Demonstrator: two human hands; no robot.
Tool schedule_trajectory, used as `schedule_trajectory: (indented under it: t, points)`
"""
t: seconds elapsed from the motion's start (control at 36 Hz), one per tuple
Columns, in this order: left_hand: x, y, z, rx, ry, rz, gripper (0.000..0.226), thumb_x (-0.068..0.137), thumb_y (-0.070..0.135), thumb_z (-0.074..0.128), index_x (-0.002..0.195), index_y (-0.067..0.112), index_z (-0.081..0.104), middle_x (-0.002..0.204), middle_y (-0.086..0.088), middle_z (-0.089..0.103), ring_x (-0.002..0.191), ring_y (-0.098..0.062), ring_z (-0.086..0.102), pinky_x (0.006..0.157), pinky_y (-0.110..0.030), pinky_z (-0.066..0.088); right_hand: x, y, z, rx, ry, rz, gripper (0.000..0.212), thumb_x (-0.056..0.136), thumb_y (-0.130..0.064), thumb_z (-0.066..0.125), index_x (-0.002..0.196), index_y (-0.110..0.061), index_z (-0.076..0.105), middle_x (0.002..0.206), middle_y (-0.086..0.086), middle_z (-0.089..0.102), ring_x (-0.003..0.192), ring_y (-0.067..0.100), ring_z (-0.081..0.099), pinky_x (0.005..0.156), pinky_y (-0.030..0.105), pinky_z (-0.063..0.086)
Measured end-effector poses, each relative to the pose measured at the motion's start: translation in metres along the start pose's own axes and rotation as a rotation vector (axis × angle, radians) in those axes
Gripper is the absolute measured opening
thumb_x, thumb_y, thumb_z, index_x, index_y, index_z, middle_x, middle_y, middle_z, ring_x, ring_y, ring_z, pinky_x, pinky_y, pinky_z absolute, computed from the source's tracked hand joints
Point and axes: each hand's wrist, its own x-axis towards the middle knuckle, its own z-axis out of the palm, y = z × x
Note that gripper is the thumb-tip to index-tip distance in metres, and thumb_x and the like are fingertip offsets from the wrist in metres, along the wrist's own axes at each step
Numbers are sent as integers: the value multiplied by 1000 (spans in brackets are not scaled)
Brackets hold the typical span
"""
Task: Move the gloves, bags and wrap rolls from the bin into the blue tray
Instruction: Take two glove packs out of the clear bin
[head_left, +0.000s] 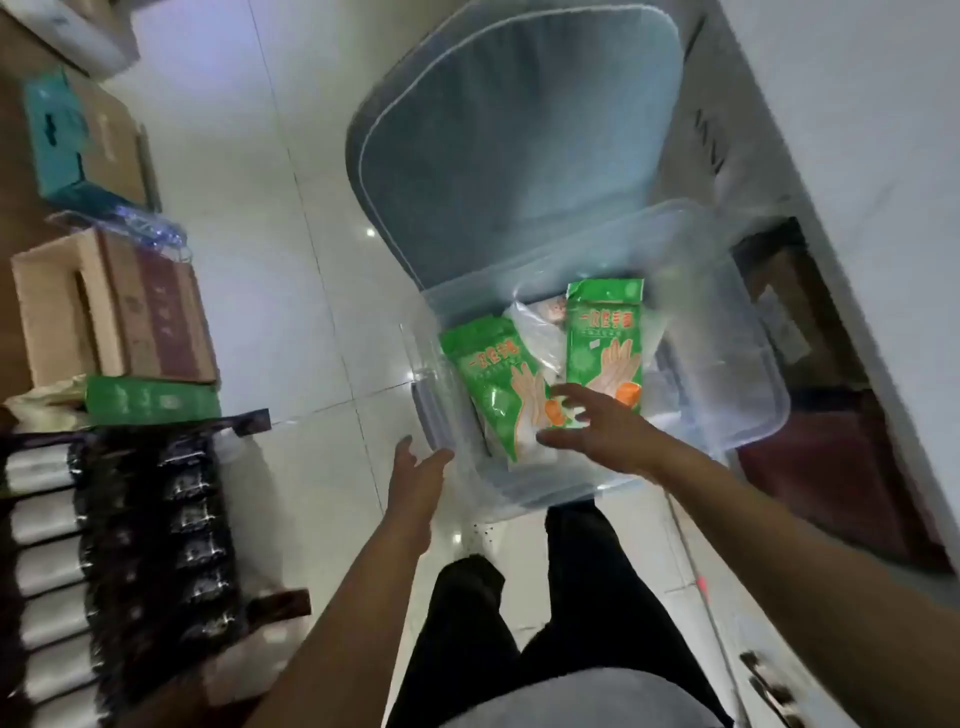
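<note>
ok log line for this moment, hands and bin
left hand: open, at bin rim | right hand: open, over glove packs | held: nothing

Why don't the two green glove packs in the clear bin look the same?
The left green glove pack lies tilted, while the right green glove pack stands straighter. The right hand covers the left pack's lower end and only the right pack's bottom corner. Both have orange writing and a hand picture.
</note>
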Motion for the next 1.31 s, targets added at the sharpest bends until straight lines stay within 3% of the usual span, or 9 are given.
schedule_trajectory:
  t: [0.19, 0.28, 0.42, 0.53, 0.72, 0.83, 1.0, 1.11, 1.31]
  points:
    - [9, 0, 34, -135, 47, 0, 53, 90, 18, 65, 136, 33, 44, 138, 1, 56, 106, -12, 59, 77, -24, 48, 115, 23, 1, 30, -29, 236, 75, 81, -28, 79, 144, -10, 43, 146, 15, 47, 103, 23, 60, 70, 24, 46]
    - [9, -4, 37, -165, 45, -19, 73, 92, 17, 64, 155, 30, 30, 152, 0, 45, 132, -20, 48, 107, -35, 43, 144, 34, 12, 77, 12, 359, 69, 84, -24, 76, 142, -5, 43, 140, 15, 48, 101, 24, 55, 62, 23, 41]
    - [9, -9, 40, -198, 76, -26, 75, 93, 18, 63, 155, 36, 27, 156, 4, 39, 137, -17, 43, 104, -30, 37, 173, 43, 30, 129, 3, 494, 33, 89, -26, 69, 111, -6, 54, 99, 11, 57, 69, 16, 52, 51, 23, 33]
    - [8, -11, 42, -193, 87, -30, 75, 92, 20, 63, 154, 40, 27, 158, 7, 37, 141, -16, 39, 107, -33, 37, 184, 46, 38, 127, 35, 475, 47, 90, -21, 65, 128, 5, 55, 118, 21, 63, 88, 26, 59, 67, 26, 43]
    - [1, -13, 39, -183, 63, -32, 71, 91, 20, 62, 151, 42, 32, 156, 9, 39, 140, -19, 41, 105, -35, 38, 175, 46, 29, 53, 122, 443, 26, 96, -15, 52, 111, 1, 68, 118, 20, 66, 109, 31, 61, 86, 28, 44]
    - [-1, -13, 28, -205, 42, -67, 66, 90, 17, 64, 147, 43, 41, 151, 9, 46, 133, -20, 47, 108, -44, 42, 161, 40, 19, 200, 42, 465, 11, 85, 1, 62, 85, -10, 65, 78, 11, 67, 71, 27, 67, 49, 26, 53]
    - [-9, -11, 8, -238, 49, -79, 51, 90, 15, 62, 137, 35, 53, 139, -7, 57, 113, -18, 58, 91, -42, 52, 140, 26, 10, 379, -138, 438, 50, 83, 10, 61, 121, -23, 56, 80, 11, 71, 64, 22, 67, 64, 37, 58]
    - [-21, -5, -1, -178, 120, -6, 40, 90, 13, 63, 125, 32, 62, 128, -6, 63, 117, -21, 60, 105, -46, 47, 119, 12, 6, 420, -145, 393, 52, 83, 9, 60, 127, -20, 59, 77, 9, 72, 63, 20, 67, 61, 34, 57]
    - [-37, 16, -12, -232, -8, 101, 33, 89, 19, 71, 122, 24, 67, 117, -4, 70, 113, -19, 63, 101, -41, 50, 51, -25, -22, 502, -132, 169, 46, 86, 4, 62, 123, -23, 62, 66, -1, 73, 55, 12, 67, 48, 25, 51]
